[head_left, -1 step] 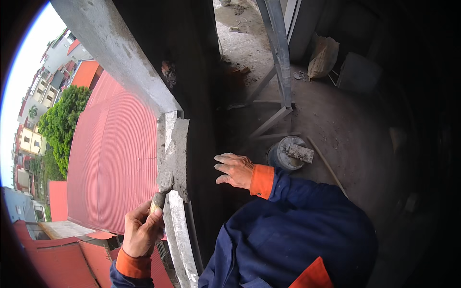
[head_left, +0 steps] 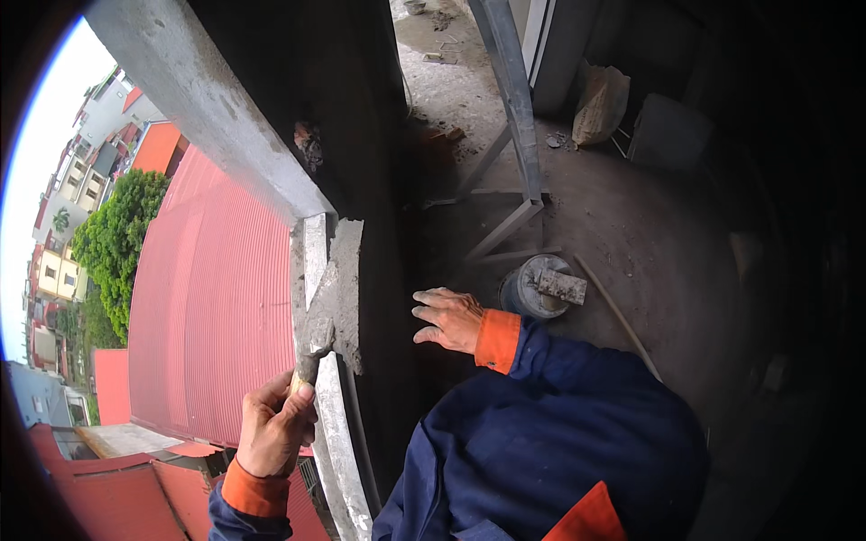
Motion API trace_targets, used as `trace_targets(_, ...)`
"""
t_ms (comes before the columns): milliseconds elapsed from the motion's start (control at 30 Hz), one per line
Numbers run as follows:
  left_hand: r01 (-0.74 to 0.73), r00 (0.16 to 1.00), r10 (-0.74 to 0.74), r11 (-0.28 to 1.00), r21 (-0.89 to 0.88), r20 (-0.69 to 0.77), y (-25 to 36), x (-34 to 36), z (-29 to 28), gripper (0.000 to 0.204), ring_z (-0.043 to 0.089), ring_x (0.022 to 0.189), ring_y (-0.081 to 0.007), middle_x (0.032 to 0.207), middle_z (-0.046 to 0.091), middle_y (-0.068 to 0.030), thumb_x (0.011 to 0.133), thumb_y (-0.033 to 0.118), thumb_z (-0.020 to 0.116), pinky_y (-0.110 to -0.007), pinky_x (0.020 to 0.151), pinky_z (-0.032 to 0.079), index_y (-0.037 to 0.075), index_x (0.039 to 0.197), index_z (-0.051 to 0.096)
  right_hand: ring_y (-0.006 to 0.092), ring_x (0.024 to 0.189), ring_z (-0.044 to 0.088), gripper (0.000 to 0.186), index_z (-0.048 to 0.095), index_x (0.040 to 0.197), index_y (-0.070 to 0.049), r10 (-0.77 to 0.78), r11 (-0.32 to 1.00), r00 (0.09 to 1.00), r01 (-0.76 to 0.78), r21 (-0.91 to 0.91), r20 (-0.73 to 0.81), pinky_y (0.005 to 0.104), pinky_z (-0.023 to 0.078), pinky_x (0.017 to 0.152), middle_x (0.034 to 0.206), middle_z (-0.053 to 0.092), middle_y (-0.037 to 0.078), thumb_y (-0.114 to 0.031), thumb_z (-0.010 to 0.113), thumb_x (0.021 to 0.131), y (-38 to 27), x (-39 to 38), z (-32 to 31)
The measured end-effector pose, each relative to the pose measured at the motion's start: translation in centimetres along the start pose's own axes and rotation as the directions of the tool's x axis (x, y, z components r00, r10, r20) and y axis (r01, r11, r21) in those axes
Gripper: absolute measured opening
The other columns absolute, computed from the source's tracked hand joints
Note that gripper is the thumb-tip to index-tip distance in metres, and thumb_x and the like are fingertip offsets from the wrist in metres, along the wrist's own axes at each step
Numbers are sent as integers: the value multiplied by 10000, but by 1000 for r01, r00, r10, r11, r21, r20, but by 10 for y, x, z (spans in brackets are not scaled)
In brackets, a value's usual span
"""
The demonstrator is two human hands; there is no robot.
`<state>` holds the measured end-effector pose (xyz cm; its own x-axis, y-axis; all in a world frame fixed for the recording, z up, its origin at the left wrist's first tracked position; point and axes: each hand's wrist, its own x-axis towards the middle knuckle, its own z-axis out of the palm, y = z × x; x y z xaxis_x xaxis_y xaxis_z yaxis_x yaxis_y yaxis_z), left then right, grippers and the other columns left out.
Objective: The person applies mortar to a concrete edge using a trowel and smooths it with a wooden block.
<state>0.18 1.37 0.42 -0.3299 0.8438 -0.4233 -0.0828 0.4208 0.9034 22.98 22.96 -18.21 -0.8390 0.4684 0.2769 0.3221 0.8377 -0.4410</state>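
My left hand [head_left: 277,422] is closed around the wooden handle of a plastering trowel [head_left: 339,293]. Grey mortar coats the trowel's long flat blade, which lies over the narrow ledge [head_left: 332,424] of the window opening. White patches show on the ledge above and below the blade. To the right, my right hand [head_left: 448,320] hangs free with its fingers apart, in front of the dark wall face. Nothing is in it.
Right of my right hand stands a bucket [head_left: 514,296] with a mortar-crusted flat tool [head_left: 561,287] across its top. A metal frame [head_left: 511,99] rises beyond it. A stick [head_left: 618,311] and a sack [head_left: 602,104] are farther right. Red corrugated roofs [head_left: 212,307] lie below, outside.
The trowel blade has shifted slightly right across the ledge, my left hand moving with it. My right hand has moved slightly right and down, still open.
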Motion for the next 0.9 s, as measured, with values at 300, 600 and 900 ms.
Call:
trace_targets(300,12,965,-75,970,245,252,14,39,168,346,493,522,-66,696,543,7,970,298,620,-207,473,423,-3,1141,620,388,1211,550,544,656,1204,-20,707,674,681,-731,110,192,474,455,996,1261,613,223,-440,680,859,77,-197,-12)
trace_targets(600,76,902,-135,984,159,410,-92,111,397,340,481,490,-75,677,534,19,969,290,624,-242,450,411,20,1175,631,375,1029,656,522,713,1096,-26,948,194,218,-973,123,231,452,498,923,1038,700,214,-441,754,781,141,-451,-8)
trace_targets(900,562,745,-522,827,31,416,-285,142,595,308,536,474,-192,711,575,-88,927,280,666,-349,404,437,-17,973,602,247,864,716,402,745,950,11,933,-326,-266,-909,258,243,380,533,794,872,735,179,-364,726,807,85,-673,-10)
